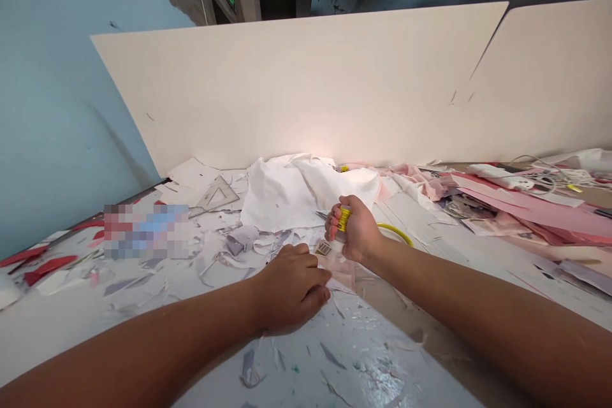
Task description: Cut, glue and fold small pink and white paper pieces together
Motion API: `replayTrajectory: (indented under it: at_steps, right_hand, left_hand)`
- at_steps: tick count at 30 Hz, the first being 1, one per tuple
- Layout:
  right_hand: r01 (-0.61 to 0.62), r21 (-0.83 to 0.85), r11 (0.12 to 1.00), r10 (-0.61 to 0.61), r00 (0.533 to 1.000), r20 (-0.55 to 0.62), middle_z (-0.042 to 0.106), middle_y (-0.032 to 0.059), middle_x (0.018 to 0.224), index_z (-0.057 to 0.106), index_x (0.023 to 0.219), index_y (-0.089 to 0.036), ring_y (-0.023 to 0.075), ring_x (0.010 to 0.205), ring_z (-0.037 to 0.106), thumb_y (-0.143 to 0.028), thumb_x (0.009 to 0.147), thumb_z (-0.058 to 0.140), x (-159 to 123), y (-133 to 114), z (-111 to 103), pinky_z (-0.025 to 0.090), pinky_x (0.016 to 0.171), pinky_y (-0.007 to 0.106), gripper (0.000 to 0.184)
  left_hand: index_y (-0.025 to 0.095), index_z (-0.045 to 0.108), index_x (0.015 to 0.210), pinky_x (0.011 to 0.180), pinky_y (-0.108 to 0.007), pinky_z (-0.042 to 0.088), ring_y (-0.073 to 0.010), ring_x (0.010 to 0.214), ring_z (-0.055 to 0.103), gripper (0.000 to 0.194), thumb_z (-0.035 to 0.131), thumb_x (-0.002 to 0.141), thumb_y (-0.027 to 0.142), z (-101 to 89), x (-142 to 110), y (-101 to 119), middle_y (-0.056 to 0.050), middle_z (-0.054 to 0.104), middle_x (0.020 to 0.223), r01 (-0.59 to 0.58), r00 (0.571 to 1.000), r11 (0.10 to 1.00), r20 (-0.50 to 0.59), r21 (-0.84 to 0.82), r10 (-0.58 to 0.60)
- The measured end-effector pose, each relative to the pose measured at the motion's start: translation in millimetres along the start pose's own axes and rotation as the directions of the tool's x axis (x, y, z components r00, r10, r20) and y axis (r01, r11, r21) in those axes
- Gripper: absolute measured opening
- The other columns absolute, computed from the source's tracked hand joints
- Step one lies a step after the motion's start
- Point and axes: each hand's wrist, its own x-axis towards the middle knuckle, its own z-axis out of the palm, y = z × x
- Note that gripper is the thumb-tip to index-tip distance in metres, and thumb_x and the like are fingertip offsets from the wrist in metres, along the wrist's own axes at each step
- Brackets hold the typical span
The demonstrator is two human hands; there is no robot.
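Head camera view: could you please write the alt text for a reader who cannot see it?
A person's right hand grips a yellow object above a white tabletop littered with scraps; the left hand is close by, nearer the viewer. Beyond the hands lie a crumpled white sheet and a clear set square, with a white panel behind them.

yellow-labelled object (343, 219) | partly covered | nearly upright | gripped in right hand (358, 227)

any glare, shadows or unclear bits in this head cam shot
Head view: glare on the glossy tabletop, low centre; head view: bright glow on the white board, just above the crumpled white sheet; head view: broad shadow beside the right forearm; head view: pixelated patch at left, contents unreadable.
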Motion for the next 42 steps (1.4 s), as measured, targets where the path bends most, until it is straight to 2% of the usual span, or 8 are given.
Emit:
replayTrajectory:
  at_steps: [7,26,35,42]
  right_hand:
    - [0.029,-0.025,0.999,-0.029,1.000,0.007,0.034,-0.0044,0.037,0.031,0.046,-0.021,0.0084,0.030,0.032,-0.030,0.068,0.040,1.7,5.7,1.9,0.025,0.037,0.025,0.026]
    - [0.040,-0.044,0.998,-0.039,0.998,0.040,0.030,-0.0052,0.033,0.028,0.040,-0.021,0.0078,0.029,0.030,-0.029,0.066,0.039,-1.8,4.6,3.6,0.024,0.035,0.024,0.029]
    - [0.050,-0.034,0.998,-0.048,0.997,0.065,0.029,-0.0053,0.032,0.029,0.039,-0.020,0.0077,0.029,0.029,-0.026,0.066,0.038,-4.9,3.8,5.8,0.024,0.034,0.023,0.029]
    - [0.055,-0.039,0.998,-0.052,0.996,0.079,0.028,-0.0050,0.032,0.028,0.038,-0.020,0.0079,0.029,0.028,-0.026,0.067,0.037,-3.5,3.2,4.2,0.024,0.034,0.023,0.030]
  left_hand:
    - [0.017,0.058,0.076,0.068,-0.031,0.032,-0.0164,0.070,0.042,0.021,0.039,0.082,0.026,0.0,-0.2,-0.3,-0.003,0.053,0.066,-0.017,0.999,1.000,0.041,0.018,0.016]
    - [0.017,0.059,0.076,0.069,-0.031,0.033,-0.0165,0.071,0.043,0.021,0.041,0.082,0.026,0.8,-0.1,-0.8,-0.003,0.053,0.065,-0.014,0.999,1.000,0.036,0.003,0.014]
    - [0.017,0.061,0.084,0.070,-0.032,0.034,-0.0172,0.072,0.042,0.023,0.039,0.082,0.025,2.1,-0.4,-1.9,-0.003,0.054,0.067,-0.011,0.999,1.000,0.035,0.004,0.011]
    - [0.017,0.060,0.081,0.070,-0.032,0.034,-0.0169,0.072,0.042,0.023,0.040,0.082,0.026,1.0,1.0,-1.4,-0.003,0.053,0.066,-0.017,0.999,1.000,0.039,0.005,0.016]
